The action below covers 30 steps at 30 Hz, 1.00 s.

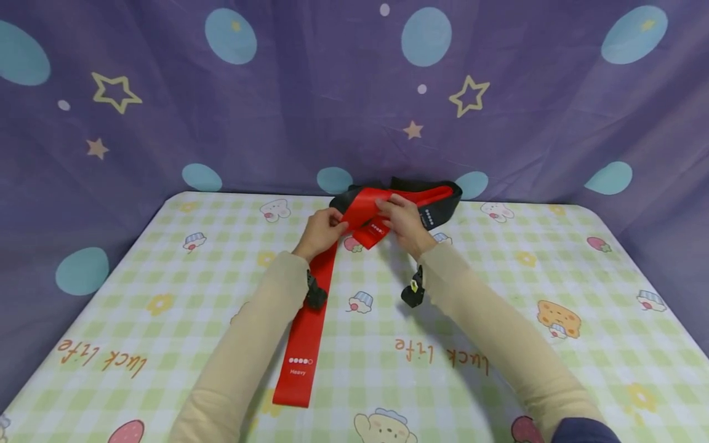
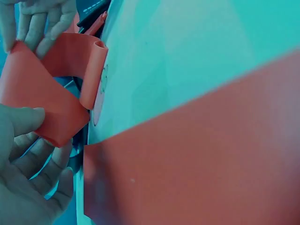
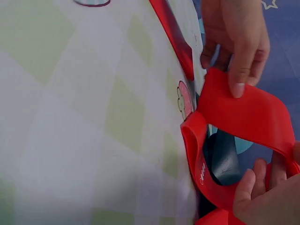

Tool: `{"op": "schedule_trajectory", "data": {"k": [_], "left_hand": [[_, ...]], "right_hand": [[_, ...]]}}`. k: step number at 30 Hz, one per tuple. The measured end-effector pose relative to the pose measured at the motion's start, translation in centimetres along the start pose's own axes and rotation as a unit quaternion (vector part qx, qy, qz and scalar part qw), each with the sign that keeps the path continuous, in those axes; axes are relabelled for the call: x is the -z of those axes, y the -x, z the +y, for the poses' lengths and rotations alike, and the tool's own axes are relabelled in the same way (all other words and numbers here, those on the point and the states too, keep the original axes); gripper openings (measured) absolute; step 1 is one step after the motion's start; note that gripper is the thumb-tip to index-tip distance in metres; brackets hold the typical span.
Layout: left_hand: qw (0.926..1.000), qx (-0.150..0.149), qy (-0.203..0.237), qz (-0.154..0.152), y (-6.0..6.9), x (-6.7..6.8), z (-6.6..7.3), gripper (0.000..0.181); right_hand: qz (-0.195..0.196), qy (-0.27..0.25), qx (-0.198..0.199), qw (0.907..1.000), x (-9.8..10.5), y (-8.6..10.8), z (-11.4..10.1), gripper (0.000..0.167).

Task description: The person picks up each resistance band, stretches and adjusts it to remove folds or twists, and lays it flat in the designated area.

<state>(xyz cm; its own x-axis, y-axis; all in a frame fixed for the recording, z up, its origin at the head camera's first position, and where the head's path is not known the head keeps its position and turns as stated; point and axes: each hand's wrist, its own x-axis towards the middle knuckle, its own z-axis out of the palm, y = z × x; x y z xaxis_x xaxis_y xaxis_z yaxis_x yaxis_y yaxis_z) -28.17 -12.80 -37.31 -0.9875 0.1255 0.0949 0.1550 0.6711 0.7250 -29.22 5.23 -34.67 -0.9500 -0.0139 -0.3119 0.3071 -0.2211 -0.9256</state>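
A flat red resistance band printed "Heavy" runs down the table toward me. Its far part is lifted and bent into a loop between my hands. My left hand pinches the band's edge, thumb on top and fingers beneath, as the left wrist view shows. On the loop's other side my right hand holds the red band with its fingertips. A folded end of the red band hangs below the loop, close to the tabletop. Behind the hands lies a black band with white dots, looped and partly covered by the red one.
A green-and-white checked cloth with cartoon prints covers the table. Right behind the table's far edge hangs a purple curtain with stars and blue spots. A dark wrist camera sits on each sleeve.
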Motion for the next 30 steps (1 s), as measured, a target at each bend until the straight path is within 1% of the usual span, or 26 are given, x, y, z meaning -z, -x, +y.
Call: {"op": "schedule_trajectory", "data": {"k": [1, 3, 5, 7, 10, 11, 13, 16, 18, 21, 24, 27, 28, 30], "left_hand": [[1.0000, -0.005, 0.003, 0.004, -0.1, 0.0, 0.2, 0.017], [0.9998, -0.012, 0.012, 0.012, -0.2, 0.0, 0.6, 0.016], [0.9994, -0.019, 0.022, 0.020, -0.3, -0.1, 0.9, 0.015], [0.9991, -0.021, 0.030, 0.020, -0.5, -0.3, 1.2, 0.015], [0.9992, -0.012, 0.037, 0.012, -0.6, -0.8, 1.5, 0.015], [0.9992, -0.007, 0.039, 0.009, -0.7, -0.9, 1.6, 0.015], [0.9991, 0.004, 0.041, 0.008, -0.7, -1.1, 1.7, 0.016], [0.9985, 0.020, 0.048, 0.018, -0.9, -1.3, 1.7, 0.017], [0.9979, 0.031, 0.050, 0.028, -1.0, -1.4, 1.7, 0.017], [0.9964, 0.055, 0.049, 0.042, -1.1, -1.6, 1.7, 0.016], [0.9937, 0.082, 0.048, 0.060, -1.2, -1.9, 1.6, 0.015], [0.9901, 0.101, 0.046, 0.086, -1.0, -2.0, 1.3, 0.013], [0.9890, 0.105, 0.047, 0.093, -1.0, -2.0, 1.3, 0.014], [0.9885, 0.103, 0.036, 0.105, -0.8, -1.9, 1.1, 0.016]], "right_hand": [[-0.003, 0.009, 0.004, 0.9999, 0.1, -0.1, 0.1, 0.060], [-0.012, 0.025, 0.014, 0.9995, 0.3, -0.3, 0.4, 0.061], [-0.032, 0.027, 0.030, 0.9987, 0.6, -0.7, 0.8, 0.062], [-0.042, 0.045, 0.045, 0.9971, 0.8, -0.8, 1.1, 0.055], [-0.045, 0.081, 0.053, 0.9944, 1.1, -0.7, 1.4, 0.045], [-0.036, 0.110, 0.044, 0.9923, 1.0, -0.3, 1.3, 0.040], [-0.032, 0.150, 0.026, 0.9878, 1.1, 0.0, 1.3, 0.036], [-0.029, 0.209, 0.001, 0.9776, 1.3, 0.3, 1.4, 0.034], [-0.036, 0.249, -0.001, 0.9677, 1.4, 0.5, 1.6, 0.034], [-0.062, 0.308, 0.025, 0.9489, 1.5, 0.8, 2.0, 0.035], [-0.088, 0.360, 0.053, 0.9274, 1.4, 1.1, 2.1, 0.034], [-0.096, 0.422, 0.078, 0.8983, 0.9, 1.5, 2.3, 0.032], [-0.095, 0.444, 0.087, 0.8867, 0.7, 1.6, 2.4, 0.032], [-0.092, 0.486, 0.105, 0.8629, 0.4, 1.8, 2.8, 0.031]]}}
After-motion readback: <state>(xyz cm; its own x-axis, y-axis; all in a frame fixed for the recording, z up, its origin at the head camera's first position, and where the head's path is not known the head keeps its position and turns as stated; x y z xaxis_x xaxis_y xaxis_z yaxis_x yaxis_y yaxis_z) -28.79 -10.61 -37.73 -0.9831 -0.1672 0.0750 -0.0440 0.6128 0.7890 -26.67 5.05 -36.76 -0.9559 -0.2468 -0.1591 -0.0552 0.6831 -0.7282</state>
